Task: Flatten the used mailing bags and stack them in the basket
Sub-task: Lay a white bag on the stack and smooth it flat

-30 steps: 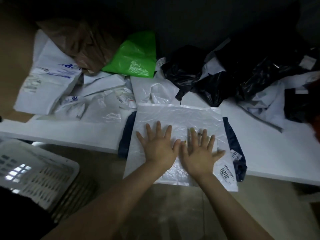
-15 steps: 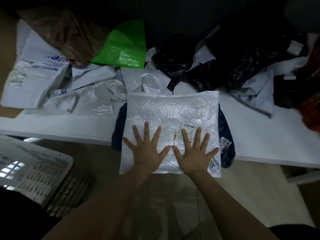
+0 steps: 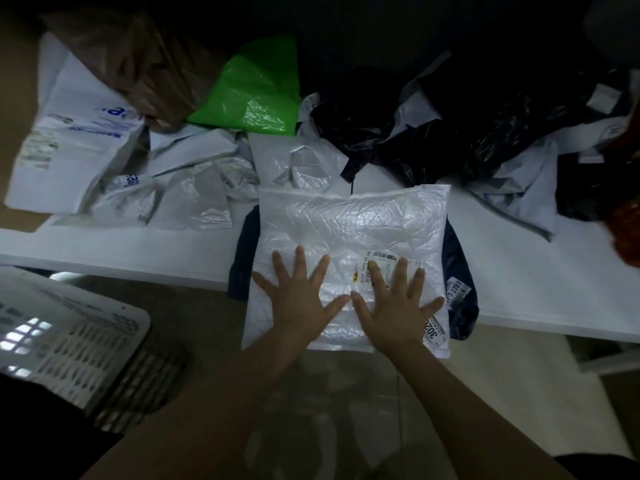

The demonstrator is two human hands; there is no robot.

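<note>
White mailing bag (image 3: 349, 223): lies flat and crinkled beneath both grips. Its far edge sits well ahead of the fingertips, and its near edge overhangs the front of the worktop toward the person.
Left grip (image 3: 299, 301): wide, with fingers straight and fanned and the palm pressed on the bag's near left part. It holds nothing.
Right grip (image 3: 394, 306): wide, with fingers splayed and the palm flat on the bag's near right part. Its thumb tip almost meets the left grip's thumb.
Shipping label (image 3: 375, 266): on the bag, partly under the right grip's first fingers.
Corner label (image 3: 434, 329): at the bag's near right corner, just outside the right grip's wrist. Its print is partly readable as 302.
Navy bag (image 3: 459, 258): under the white bag, showing as dark strips outside each grip. It bears a barcode sticker (image 3: 457, 289) just beyond the right grip's little finger.
Worktop (image 3: 526, 275): white, carrying both bags, with a bare stretch to the right of the right grip.
Basket (image 3: 114, 310): white and slotted, left of the left grip and nearer the person. It sits lower than the worktop, well apart from the bag.
Clear crumpled bags (image 3: 204, 195): ahead and left of the left grip.
Green bag (image 3: 256, 91): farther ahead of the left grip.
Black bags (image 3: 426, 133): heaped ahead and right of the right grip.
Printed white bag (image 3: 72, 133): far left, blue lettering, beside a brown bag (image 3: 149, 64).
</note>
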